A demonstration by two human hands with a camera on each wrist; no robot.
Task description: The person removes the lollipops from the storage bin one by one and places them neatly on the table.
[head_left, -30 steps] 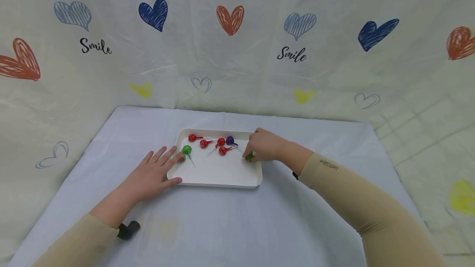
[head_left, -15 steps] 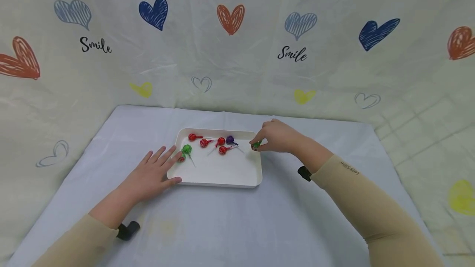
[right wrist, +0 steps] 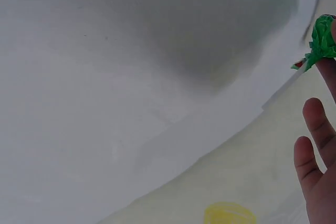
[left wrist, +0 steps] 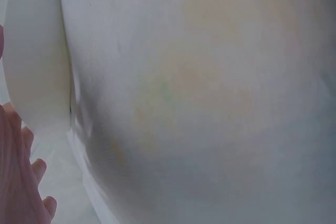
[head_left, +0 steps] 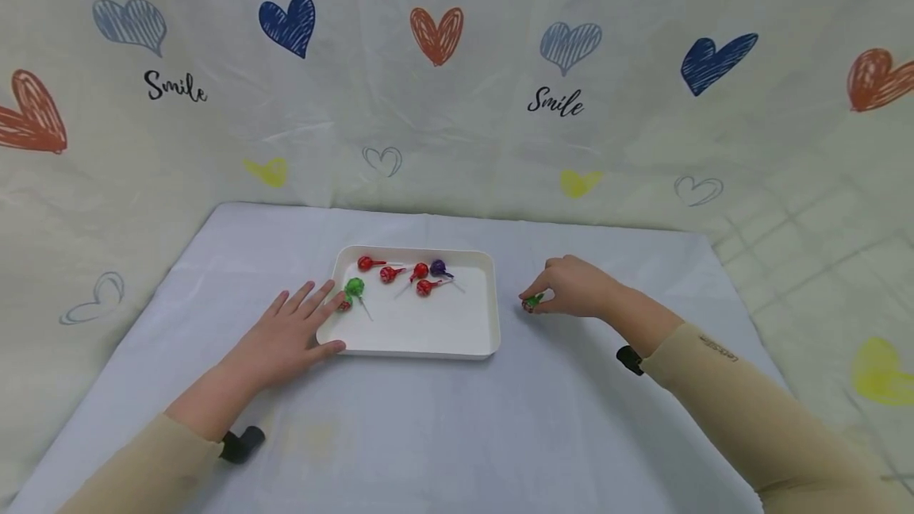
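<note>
My right hand (head_left: 580,287) pinches a green-wrapped lollipop (head_left: 531,303) just right of the white tray (head_left: 421,331). In the right wrist view the green lollipop (right wrist: 322,38) is held at the fingertips, its white stick pointing down and left. With fingers spread, my left hand (head_left: 286,339) rests on the tray's left edge. Beside its fingers lie a green lollipop (head_left: 354,286) and a partly covered red and green one (head_left: 344,304). Toward the tray's back are several red lollipops (head_left: 388,274) and a purple one (head_left: 439,267).
A white cloth (head_left: 443,419) covers the table, with a faint yellowish stain near the front. Behind it hangs a pale backdrop (head_left: 471,125) printed with hearts and "Smile". Dark wrist cameras (head_left: 243,444) are strapped under both forearms.
My right hand has lifted the green lollipop out of the tray's right side and carried it rightward past the rim, now lower over the cloth. The left hand has stayed in place.
</note>
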